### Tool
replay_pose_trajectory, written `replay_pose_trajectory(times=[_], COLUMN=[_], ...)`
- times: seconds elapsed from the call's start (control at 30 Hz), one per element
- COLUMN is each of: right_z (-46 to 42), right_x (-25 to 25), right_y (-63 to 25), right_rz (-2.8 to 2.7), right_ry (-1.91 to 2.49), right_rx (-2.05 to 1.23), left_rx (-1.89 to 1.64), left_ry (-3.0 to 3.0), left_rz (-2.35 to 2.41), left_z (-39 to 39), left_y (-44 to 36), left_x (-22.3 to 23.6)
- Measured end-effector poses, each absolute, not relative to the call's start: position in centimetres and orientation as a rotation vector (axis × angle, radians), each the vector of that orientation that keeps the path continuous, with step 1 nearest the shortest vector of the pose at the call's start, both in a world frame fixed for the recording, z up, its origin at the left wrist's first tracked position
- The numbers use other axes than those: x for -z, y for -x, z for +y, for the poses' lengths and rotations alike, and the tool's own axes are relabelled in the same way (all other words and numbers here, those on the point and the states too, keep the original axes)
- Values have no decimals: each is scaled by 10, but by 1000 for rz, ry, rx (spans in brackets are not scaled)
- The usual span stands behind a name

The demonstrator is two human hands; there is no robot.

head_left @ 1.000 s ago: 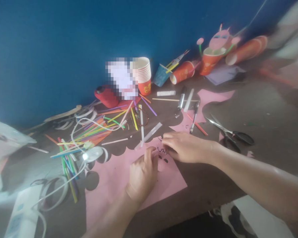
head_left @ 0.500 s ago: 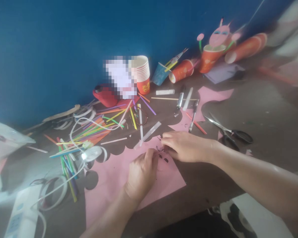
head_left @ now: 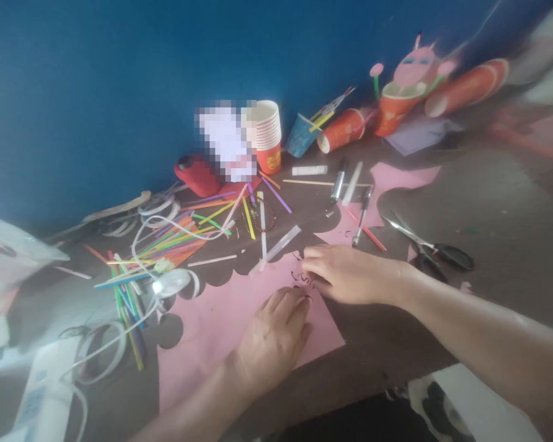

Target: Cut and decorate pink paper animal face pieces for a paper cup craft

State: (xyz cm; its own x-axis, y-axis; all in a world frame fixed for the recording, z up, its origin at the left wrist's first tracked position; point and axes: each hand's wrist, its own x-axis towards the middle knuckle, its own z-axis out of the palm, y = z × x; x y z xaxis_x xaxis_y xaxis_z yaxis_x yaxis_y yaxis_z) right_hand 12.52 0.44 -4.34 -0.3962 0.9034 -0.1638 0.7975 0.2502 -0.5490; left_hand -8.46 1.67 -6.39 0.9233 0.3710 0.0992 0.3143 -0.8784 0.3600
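A large pink paper sheet (head_left: 212,331) with scalloped cut-outs along its far edge lies on the table. My left hand (head_left: 276,337) rests palm down on it, fingers bent and a little apart, the tips over small black pieces. My right hand (head_left: 338,273) is at the sheet's right edge, fingers bent together; what they hold, if anything, is hidden. Thin curly black bits (head_left: 304,279) lie on the paper between the hands. To the right of my right hand are black-handled scissors (head_left: 435,248), their blades apart.
Colourful sticks (head_left: 166,245), a white cable (head_left: 141,245) and a power strip (head_left: 46,393) are at left. Stacked paper cups (head_left: 270,156) stand behind. Beyond my right hand lie a pen (head_left: 362,218), a marker (head_left: 338,181) and a pink scrap (head_left: 396,178). A decorated cup (head_left: 396,107) stands at back right.
My left hand has shifted right and slightly toward me, and its fingers have loosened from a pinch. More black bits show. My right hand stays nearly in place.
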Motion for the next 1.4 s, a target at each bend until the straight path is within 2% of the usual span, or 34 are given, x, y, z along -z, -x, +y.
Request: replay_pose_trajectory(times=[0.4, 0.83, 1.4], right_z=[4, 5, 13], right_x=[46, 43, 49], right_y=[-132, -129, -132], right_rz=[-2319, -2456, -2521], right_ry=[1492, 1511, 1422], right_rx=[-881, -615, -577], left_rx=[-240, -179, -164], left_ry=[-2751, -2755, -2813], left_rz=[483, 536, 580], left_z=[17, 15, 16], left_y=[86, 85, 84], left_x=[62, 59, 59])
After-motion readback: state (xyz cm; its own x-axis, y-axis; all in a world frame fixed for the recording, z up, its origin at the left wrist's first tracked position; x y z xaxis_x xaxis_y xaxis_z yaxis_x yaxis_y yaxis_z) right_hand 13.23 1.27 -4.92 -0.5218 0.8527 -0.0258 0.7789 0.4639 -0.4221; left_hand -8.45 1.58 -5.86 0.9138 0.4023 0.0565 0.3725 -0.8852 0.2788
